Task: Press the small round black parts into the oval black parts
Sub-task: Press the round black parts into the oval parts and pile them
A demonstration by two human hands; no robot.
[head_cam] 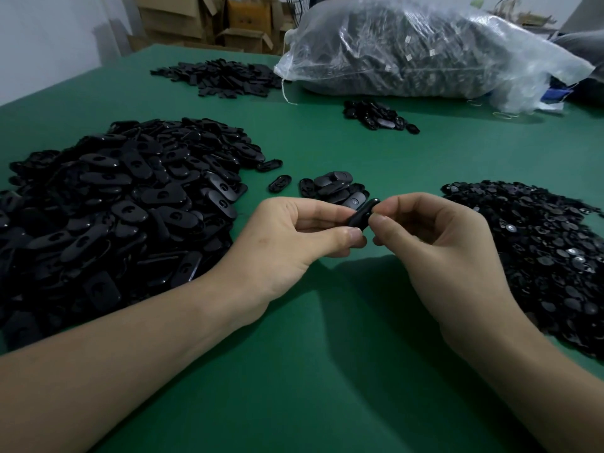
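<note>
Left hand on part beside heap

Left hand and right hand covering most of oval part; round insert hiding, seating impossible to tell. Oval pile running off left edge. Round-part pile running off right edge, single pieces blurring together. Bag film obscuring contents.

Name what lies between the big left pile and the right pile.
Head view: a small heap of ovals; left hand and right hand pinching one oval part.
</note>
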